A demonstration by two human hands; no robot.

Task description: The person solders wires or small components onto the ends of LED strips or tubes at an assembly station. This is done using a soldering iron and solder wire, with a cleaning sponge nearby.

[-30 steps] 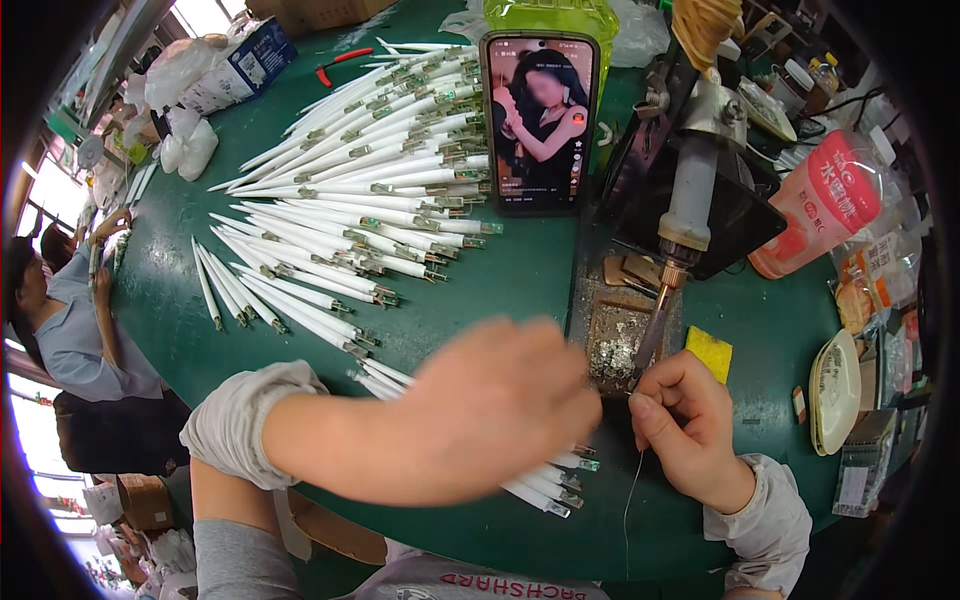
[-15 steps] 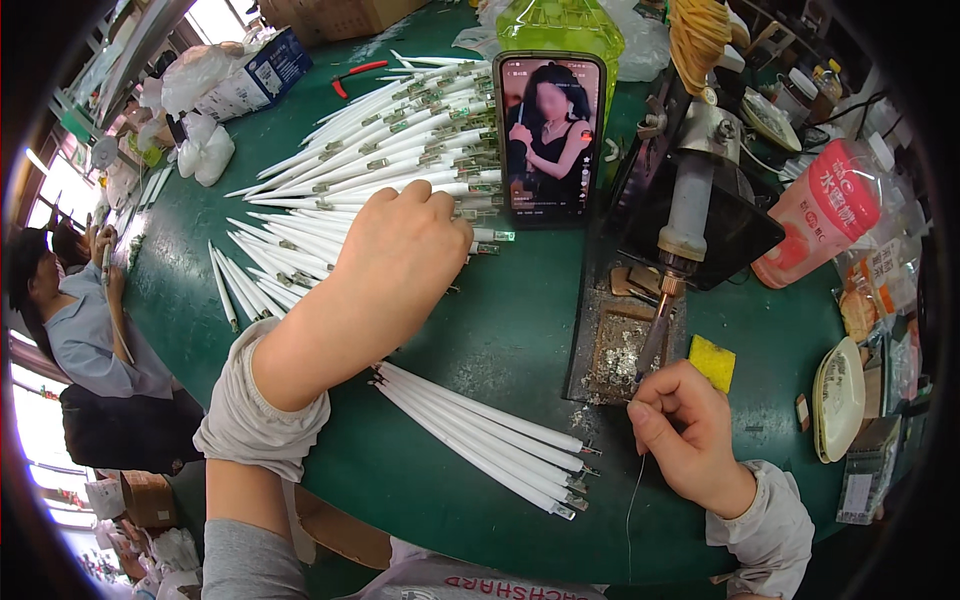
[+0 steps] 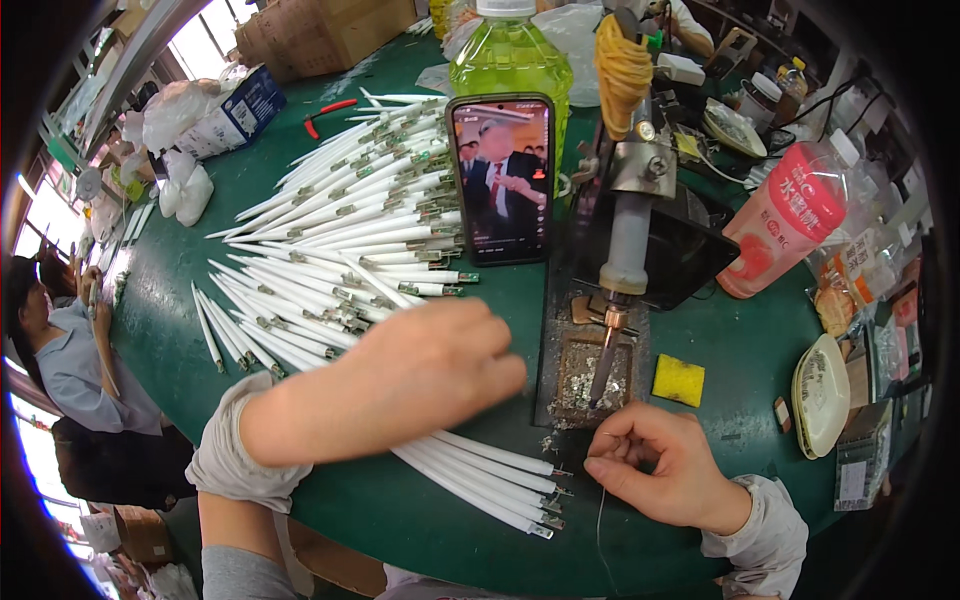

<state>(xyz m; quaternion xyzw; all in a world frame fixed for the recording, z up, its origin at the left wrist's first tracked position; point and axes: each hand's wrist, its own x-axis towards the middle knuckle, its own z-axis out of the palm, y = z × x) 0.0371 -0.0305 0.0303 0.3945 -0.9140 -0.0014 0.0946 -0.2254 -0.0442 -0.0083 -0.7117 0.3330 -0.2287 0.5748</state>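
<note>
Tray [image 3: 560, 378] near right hand [image 3: 655, 465] holds silvery scraps [image 3: 578, 390]

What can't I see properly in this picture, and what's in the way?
Head view:
Left hand: its fingertips are hidden behind its blurred back, so what it holds can't be told.
Near white sticks: left ends covered by that hand and wrist.
Thin wire in the right hand: too fine to follow to its end.
Person at far left: any held thing is too small.
Person at top right: cut off by the upper edge.
</note>
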